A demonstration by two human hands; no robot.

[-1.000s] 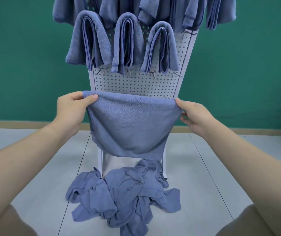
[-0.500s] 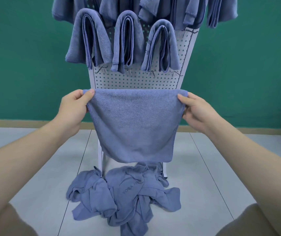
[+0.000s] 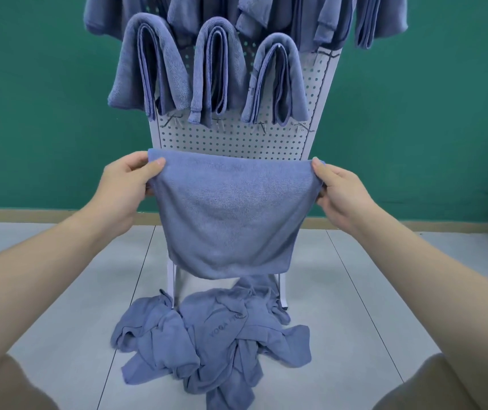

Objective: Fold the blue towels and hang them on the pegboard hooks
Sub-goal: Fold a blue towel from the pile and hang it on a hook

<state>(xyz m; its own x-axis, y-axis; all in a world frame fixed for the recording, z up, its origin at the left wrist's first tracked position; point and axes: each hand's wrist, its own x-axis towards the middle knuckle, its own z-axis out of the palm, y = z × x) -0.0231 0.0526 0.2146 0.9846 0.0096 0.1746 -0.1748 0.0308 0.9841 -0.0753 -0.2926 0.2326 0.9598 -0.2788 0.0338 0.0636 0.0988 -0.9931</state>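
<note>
Overhead, folded towels (image 3: 213,75) on pegboard (image 3: 233,140)

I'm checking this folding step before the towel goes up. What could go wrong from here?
1. The left hand and right hand pinch only the top corners of the held towel; a slip would likely drop it onto the heap of towels on the floor.
2. The bare hooks sit close under the hung towels, so lifting it there may knock one loose.
</note>
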